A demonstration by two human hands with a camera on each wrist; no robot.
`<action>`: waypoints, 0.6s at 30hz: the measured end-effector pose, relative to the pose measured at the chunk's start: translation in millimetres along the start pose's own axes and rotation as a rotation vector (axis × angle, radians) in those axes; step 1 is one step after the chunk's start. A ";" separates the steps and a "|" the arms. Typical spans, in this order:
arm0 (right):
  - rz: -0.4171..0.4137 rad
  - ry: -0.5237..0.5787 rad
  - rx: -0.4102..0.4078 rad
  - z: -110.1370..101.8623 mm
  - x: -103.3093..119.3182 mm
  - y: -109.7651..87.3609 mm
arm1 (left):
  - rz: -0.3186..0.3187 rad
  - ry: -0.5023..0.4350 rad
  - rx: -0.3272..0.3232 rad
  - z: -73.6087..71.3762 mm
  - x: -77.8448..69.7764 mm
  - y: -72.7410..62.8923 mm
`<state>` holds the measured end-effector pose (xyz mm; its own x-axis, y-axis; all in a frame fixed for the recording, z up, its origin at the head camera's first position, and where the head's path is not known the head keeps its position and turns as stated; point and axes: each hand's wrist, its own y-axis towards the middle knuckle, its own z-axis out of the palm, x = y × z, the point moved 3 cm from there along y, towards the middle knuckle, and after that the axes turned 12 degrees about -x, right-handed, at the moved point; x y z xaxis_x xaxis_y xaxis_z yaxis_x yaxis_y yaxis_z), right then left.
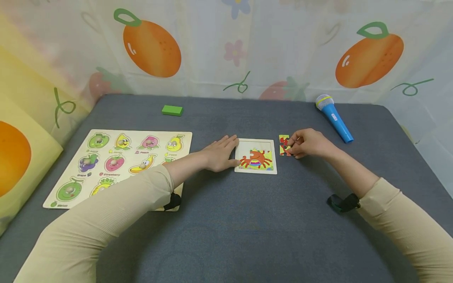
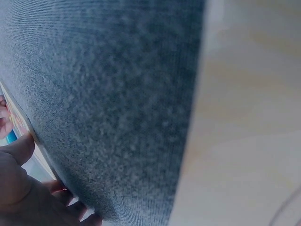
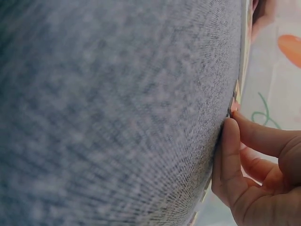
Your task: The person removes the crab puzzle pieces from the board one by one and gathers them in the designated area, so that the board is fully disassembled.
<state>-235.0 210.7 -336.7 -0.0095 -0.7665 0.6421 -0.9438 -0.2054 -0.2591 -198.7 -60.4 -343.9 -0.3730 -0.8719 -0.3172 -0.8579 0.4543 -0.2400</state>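
A small square puzzle board (image 1: 252,144) with a pale wooden border lies mid-table; a crab picture (image 1: 260,158) fills its lower part, and its upper part is bare. My left hand (image 1: 220,154) lies along the board's left edge, fingers extended and thumb touching the lower left border. Just right of the board are red and yellow jigsaw puzzle pieces (image 1: 283,140). With thumb and fingertips, my right hand (image 1: 308,143) pinches them at their right side. In the right wrist view, those fingertips (image 3: 230,127) are close to the cloth, and the pieces are mostly hidden.
To the left lies a fruit peg puzzle (image 1: 138,135), partly under my left forearm. A green block (image 1: 172,110) is at the back left. A blue toy microphone (image 1: 337,122) rests at the back right. Grey cloth (image 1: 226,220) covers the table, and a fruit-print curtain hangs behind.
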 end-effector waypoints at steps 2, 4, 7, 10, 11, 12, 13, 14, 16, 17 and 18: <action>0.002 -0.003 -0.001 0.3 -0.2 0.1 | 0.000 0.002 0.002 -0.2 -0.2 -0.3; 0.003 -0.003 -0.001 0.5 -0.2 0.3 | 0.001 0.001 0.002 -0.5 -0.5 -0.5; 0.002 -0.007 -0.002 0.7 0.1 0.5 | -0.004 0.000 0.002 -0.1 -0.5 -0.6; 0.003 -0.008 -0.004 0.5 0.4 0.6 | -0.012 -0.001 0.000 1.4 -0.1 0.6; 0.003 -0.008 -0.006 0.5 0.7 0.5 | -0.014 0.000 0.001 2.0 0.1 1.1; 0.004 -0.007 -0.006 0.5 0.9 0.4 | -0.015 0.000 0.000 2.0 0.1 1.1; 0.003 -0.007 -0.007 0.5 0.9 0.4 | -0.015 -0.001 0.000 1.9 0.1 1.1; 0.004 -0.005 -0.007 0.5 0.9 0.3 | -0.013 -0.001 0.000 1.6 0.0 0.8; 0.002 -0.003 -0.009 0.6 1.4 -0.1 | -0.010 -0.001 -0.001 1.0 -0.2 0.3; 0.002 0.002 -0.009 0.8 1.4 -0.2 | -0.006 0.001 -0.001 0.7 -0.4 0.0; 0.003 0.005 -0.010 0.8 1.4 -0.3 | -0.003 0.002 -0.002 0.2 -0.7 -0.3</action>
<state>-234.4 209.2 -336.3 -0.0140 -0.7644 0.6446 -0.9471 -0.1967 -0.2538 -198.1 -59.9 -343.8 -0.3711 -0.8738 -0.3143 -0.8600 0.4511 -0.2387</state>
